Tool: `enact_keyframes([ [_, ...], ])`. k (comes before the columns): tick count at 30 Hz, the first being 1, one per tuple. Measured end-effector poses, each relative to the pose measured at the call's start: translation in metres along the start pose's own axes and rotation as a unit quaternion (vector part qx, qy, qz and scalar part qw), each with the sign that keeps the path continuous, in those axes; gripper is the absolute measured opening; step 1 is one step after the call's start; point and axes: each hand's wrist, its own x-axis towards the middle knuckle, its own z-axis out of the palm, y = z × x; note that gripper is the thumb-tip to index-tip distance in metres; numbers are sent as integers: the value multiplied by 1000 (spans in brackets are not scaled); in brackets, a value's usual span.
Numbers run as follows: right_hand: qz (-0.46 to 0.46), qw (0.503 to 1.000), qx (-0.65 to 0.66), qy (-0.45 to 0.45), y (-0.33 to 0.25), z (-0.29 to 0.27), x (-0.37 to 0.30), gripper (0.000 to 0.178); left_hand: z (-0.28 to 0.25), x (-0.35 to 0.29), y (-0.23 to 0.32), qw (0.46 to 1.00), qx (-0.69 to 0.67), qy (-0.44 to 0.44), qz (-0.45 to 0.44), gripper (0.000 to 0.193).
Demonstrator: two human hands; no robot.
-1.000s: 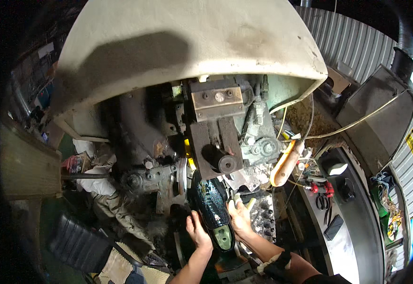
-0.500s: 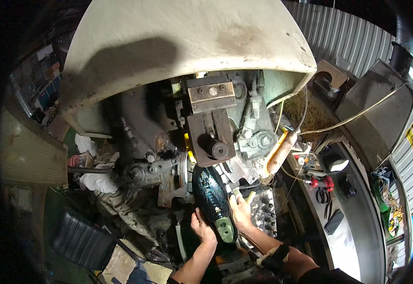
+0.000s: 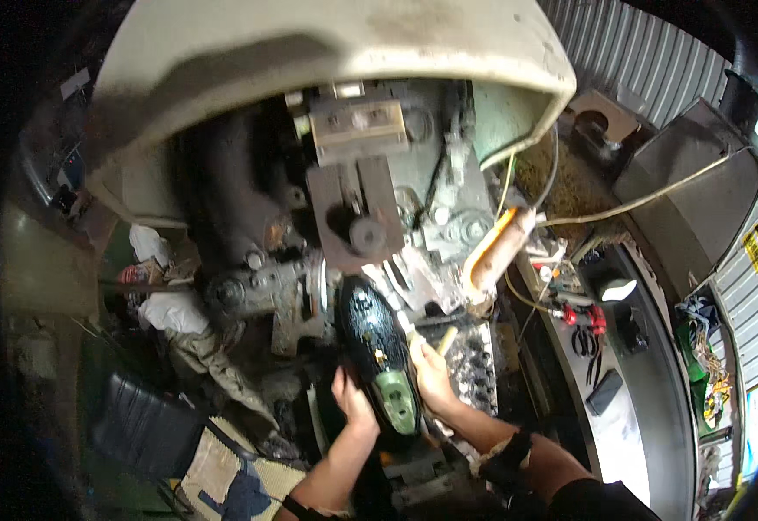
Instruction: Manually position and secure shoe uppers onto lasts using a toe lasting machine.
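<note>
A glossy black, textured shoe upper (image 3: 372, 326) is stretched over a green shoe last (image 3: 394, 399), toe pointing away from me. Its toe end lies just below the dark metal block (image 3: 357, 213) of a large machine; whether they touch, I cannot tell. My left hand (image 3: 354, 405) grips the left side near the heel, fingertips partly hidden against it. On the other side, my right hand (image 3: 433, 375) is closed around the right edge, beside a pale stub-like part (image 3: 448, 339). Two holes show in the last's bare green top.
A large cream hood (image 3: 327, 43) overhangs the machine. An orange-edged lamp-like part (image 3: 496, 256) sticks out at its right. Along the right runs a grey bench (image 3: 656, 408) with a red tool (image 3: 583, 319) and a black box (image 3: 604, 391). A black chair (image 3: 144, 425) stands at lower left.
My view has shifted, so the machine appears higher and further left. Both hands still hold the shoe upper on its last, and more of the green top shows.
</note>
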Motion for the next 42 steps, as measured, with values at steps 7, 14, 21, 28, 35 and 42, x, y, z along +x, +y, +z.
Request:
enact_keyframes([
  [7, 71, 984, 125, -110, -22, 15, -25, 62, 37, -25, 23, 996, -3, -35, -83, 55],
  [14, -79, 994, -66, -26, 20, -2, -16, 57, 27, -26, 10, 999, 35, 5, 5, 49],
  [21, -66, 978, -174, -98, 11, -24, -15, 66, -24, -11, 1, 957, 246, -41, 149, 39],
  [28, 128, 978, -152, 65, 28, -255, -30, 80, -269, -11, 30, 944, 243, 159, 157, 14],
  [35, 314, 918, -167, 176, 210, -351, -78, 29, -372, -38, -60, 619, 764, 18, -180, 21],
  [42, 300, 913, -245, 129, 172, -363, -60, 77, -349, -39, -32, 794, 582, 113, -137, 32],
])
